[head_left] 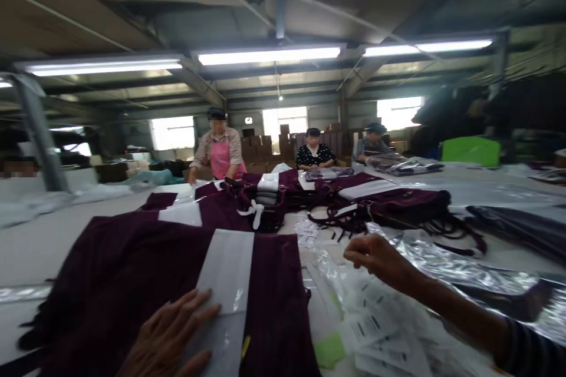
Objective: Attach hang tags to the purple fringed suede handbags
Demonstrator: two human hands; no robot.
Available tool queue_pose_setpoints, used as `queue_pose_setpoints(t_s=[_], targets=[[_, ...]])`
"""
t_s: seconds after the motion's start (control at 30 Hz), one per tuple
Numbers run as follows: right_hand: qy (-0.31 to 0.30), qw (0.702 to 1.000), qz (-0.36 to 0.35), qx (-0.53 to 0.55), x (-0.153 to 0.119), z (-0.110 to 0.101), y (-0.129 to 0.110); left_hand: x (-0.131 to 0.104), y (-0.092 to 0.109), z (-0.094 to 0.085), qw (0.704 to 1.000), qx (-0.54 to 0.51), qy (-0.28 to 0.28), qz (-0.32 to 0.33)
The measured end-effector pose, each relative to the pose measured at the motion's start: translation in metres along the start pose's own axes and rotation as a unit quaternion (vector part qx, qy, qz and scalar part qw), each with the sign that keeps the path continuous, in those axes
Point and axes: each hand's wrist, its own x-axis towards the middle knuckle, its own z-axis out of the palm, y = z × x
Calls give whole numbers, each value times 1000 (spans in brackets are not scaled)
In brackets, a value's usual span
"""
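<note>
My left hand point(170, 333) lies with its fingers stretched out on a white strip point(227, 265), which runs across a dark purple folded cloth item point(132, 271) on the table. The strip looks glossy, like paper or plastic. To the right, my right hand point(378, 259) is raised with thumb and fingers pinched together; whether anything is between them cannot be made out. Below it are crumpled clear plastic point(331, 277) and a loose heap of printed white labels point(371, 327). A light green piece point(329, 350) lies beside the labels.
More purple items with straps point(398, 203) and white strips are piled across the table. Shiny plastic-wrapped packages point(477, 277) lie at the right. Across the table are a person in a pink apron point(221, 156) and two other people. A green panel point(471, 152) stands behind.
</note>
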Motion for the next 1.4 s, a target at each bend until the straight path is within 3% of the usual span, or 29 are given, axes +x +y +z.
queue_pose_setpoints(t_s=[0.13, 0.27, 0.4, 0.57, 0.7, 0.83, 0.93, 1.07, 1.2, 1.4], targets=[[-111, 992, -30, 60, 9, 38, -43, 5, 19, -30, 999, -2, -48, -24], [-196, 957, 107, 186, 16, 74, -61, 6, 26, -38, 998, -47, -39, -32], [-128, 928, 215, 277, 17, 105, -64, 7, 24, -35, 996, -83, -15, -31], [-50, 929, 233, 282, 26, 120, -74, 14, 24, -44, 986, -153, -10, -67], [-4, 945, 163, 283, 35, 115, -94, 9, 31, -72, 974, -211, -11, -79], [38, 956, 43, 288, 44, 101, -113, -15, 50, -93, 987, -156, -27, 32], [63, 977, -37, 199, 49, 95, -110, -32, 67, -89, 990, -100, -48, 87], [-15, 996, -10, 85, 47, 92, -84, -36, 82, -72, 992, -69, -66, 77], [-39, 998, -11, 39, 27, 72, -70, -31, 82, -68, 993, -76, -61, 73], [-28, 997, -62, -34, -30, 11, -77, -17, 82, -95, 987, -135, -57, 69]])
